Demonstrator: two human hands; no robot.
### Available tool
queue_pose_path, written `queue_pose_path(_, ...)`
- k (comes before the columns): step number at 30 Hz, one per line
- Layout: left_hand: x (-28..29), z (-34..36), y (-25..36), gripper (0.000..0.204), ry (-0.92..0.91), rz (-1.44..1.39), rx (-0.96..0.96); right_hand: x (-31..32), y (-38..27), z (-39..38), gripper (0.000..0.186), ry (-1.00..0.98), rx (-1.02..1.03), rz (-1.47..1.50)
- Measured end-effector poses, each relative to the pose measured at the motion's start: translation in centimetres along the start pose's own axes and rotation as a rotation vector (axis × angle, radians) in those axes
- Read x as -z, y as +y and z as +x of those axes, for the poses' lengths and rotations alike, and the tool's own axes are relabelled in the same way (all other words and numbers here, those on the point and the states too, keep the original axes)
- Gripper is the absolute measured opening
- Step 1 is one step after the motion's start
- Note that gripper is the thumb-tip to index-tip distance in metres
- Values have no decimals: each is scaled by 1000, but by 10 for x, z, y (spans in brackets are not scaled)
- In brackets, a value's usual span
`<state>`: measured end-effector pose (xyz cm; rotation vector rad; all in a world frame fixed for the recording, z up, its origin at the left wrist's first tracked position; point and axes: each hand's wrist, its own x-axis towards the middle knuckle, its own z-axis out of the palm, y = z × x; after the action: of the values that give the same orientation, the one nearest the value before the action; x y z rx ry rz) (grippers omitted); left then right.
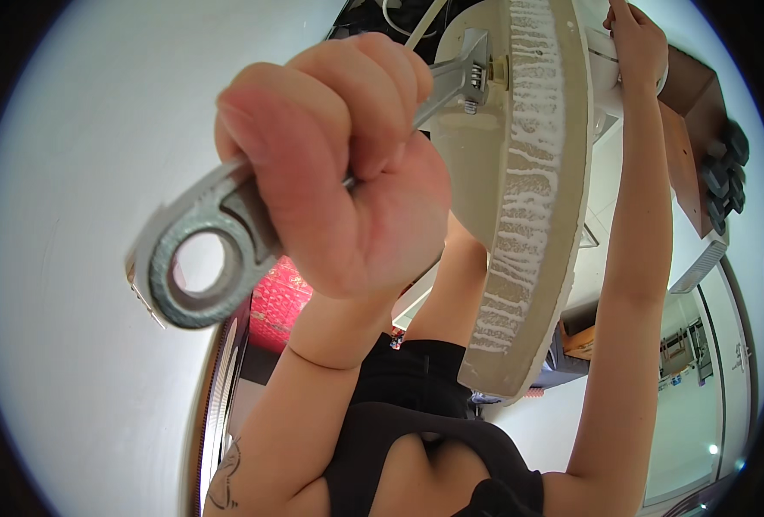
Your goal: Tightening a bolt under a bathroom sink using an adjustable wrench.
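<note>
My left hand (339, 164) is wrapped round the handle of a silver adjustable wrench (459, 82). Its ring-shaped end sticks out of my fist toward the left, while the jaws sit at a brass-coloured nut (499, 74) on the basin's underside. The cream ceramic basin (533, 155) stands on edge before me, its rim streaked with white ridges of sealant-like material. Beyond that rim, at the upper right, my right hand (639, 47) is closed beside a white rounded part (604, 73). What its fingers hold is hidden.
A pale hose (425, 24) and dark things lie behind the basin's top. At right are a brown cabinet (688, 103), black dumbbells (723, 177) and a glass door (688, 405). A white wall (106, 172) fills the left. Something red and patterned (278, 306) shows below the wrench.
</note>
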<state>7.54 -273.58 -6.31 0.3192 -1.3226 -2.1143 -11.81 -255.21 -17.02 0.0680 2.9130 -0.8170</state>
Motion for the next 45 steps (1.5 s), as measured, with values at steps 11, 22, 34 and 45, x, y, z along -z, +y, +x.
queue_pose_path(11,-18,-31,-10,39,-13,25,-132,3,-4,-4,36,2,15,-16)
queue_pose_path(22,-33,-17,-39,32,90,211,-27,1,-1,0,36,-34,19,-28)
queue_pose_path(34,-93,102,-41,34,498,192,616,-10,45,19,39,-75,-67,-170)
queue_pose_path(45,33,167,-289,29,-456,1407,175,-18,19,11,30,-67,-119,177)
